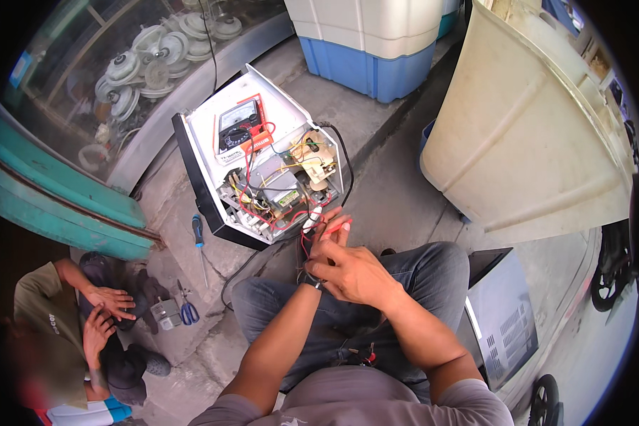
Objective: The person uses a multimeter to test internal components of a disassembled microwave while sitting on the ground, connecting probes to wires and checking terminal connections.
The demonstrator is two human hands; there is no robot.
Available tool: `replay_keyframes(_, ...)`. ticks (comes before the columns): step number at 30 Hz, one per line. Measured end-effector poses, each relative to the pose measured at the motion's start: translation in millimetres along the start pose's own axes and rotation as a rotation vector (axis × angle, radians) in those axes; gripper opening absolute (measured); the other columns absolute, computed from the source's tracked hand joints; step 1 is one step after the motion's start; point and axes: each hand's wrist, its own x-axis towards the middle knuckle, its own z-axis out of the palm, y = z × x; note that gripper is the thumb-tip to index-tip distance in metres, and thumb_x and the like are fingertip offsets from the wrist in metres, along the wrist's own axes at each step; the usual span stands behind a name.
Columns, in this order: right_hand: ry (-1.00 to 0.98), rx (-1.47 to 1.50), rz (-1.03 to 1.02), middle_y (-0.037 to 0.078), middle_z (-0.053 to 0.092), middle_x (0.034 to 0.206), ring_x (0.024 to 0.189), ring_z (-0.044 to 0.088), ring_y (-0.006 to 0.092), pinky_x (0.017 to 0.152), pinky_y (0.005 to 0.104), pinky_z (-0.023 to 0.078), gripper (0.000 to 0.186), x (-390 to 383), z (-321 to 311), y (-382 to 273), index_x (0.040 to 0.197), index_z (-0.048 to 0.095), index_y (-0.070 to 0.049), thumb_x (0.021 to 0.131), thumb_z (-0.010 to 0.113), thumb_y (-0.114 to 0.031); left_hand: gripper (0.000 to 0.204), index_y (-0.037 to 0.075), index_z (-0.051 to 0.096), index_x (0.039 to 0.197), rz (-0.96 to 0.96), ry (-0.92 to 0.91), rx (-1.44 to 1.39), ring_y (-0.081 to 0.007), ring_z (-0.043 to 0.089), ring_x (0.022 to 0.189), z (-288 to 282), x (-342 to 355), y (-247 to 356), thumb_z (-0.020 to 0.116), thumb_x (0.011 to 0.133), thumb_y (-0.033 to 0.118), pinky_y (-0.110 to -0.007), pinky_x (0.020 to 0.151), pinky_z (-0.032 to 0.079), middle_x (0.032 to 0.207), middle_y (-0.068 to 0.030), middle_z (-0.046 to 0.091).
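Note:
My left hand (326, 233) and my right hand (355, 273) meet over my lap, in front of an opened microwave oven (195, 160). A red test probe (339, 228) lies in the closed fingers of my left hand. My right hand's fingers are pinched together across the left one; what they hold is hidden. Beside my left fingertips is a white piece (311, 220) with red wires. On the oven's white casing rests an analog multimeter (240, 122) in its red-and-white box, its leads running down past a metal transformer (275, 183) and loose wires.
Left of the oven lie a blue-handled screwdriver (199, 231), blue-handled scissors (187, 311) and a small metal block (167, 314). Another person's hands (103, 309) are at far left. A grey vented cover (503, 319) stands at my right, with large plastic tubs (525, 121) beyond.

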Motion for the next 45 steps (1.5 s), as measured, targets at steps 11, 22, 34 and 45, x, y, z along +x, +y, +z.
replay_keyframes(11,-0.153,-0.097,0.611,0.019,0.067,0.097,0.092,0.067,0.0416,0.079,0.0497,0.054,0.034,-36.5,48.7,107.3,0.105,0.07,-0.006,0.099,0.063,-0.038,0.018,0.004,0.069,0.112,-0.192,0.189,0.138,-0.0338,0.069,0.102,-21.6,41.7,-34.6,0.062,0.097,0.009,-0.041,0.088,0.054,0.111,-0.0163,0.072)
replay_keyframes(22,0.741,0.967,0.999,0.011,0.073,0.099,0.084,0.07,0.0172,0.076,0.0316,0.059,0.015,-32.5,140.8,171.9,0.112,0.067,-0.001,0.1,0.064,-0.01,0.017,0.005,0.074,0.11,-0.12,0.159,0.345,-0.0305,0.073,0.098,-23.8,51.6,-13.7,0.066,0.096,0.009,-0.037,0.087,0.056,0.107,-0.0169,0.075)
replay_keyframes(34,0.834,1.323,0.923,0.016,0.073,0.107,0.089,0.071,0.0205,0.08,0.0339,0.06,0.013,-25.9,155.4,171.5,0.113,0.063,-0.001,0.101,0.061,-0.006,0.016,0.003,0.074,0.108,-0.112,0.12,0.351,-0.0325,0.074,0.097,-29.2,52.8,-18.9,0.066,0.096,0.01,-0.039,0.086,0.056,0.105,-0.0182,0.076)
replay_keyframes(45,0.867,1.33,0.877,0.015,0.073,0.105,0.086,0.07,0.0182,0.078,0.0296,0.056,0.013,-20.5,157.6,167.8,0.113,0.064,-0.001,0.101,0.062,-0.005,0.017,0.007,0.072,0.11,-0.135,0.097,0.374,-0.0377,0.071,0.102,-28.4,52.2,-15.3,0.065,0.095,0.008,-0.042,0.088,0.055,0.108,-0.0184,0.074)
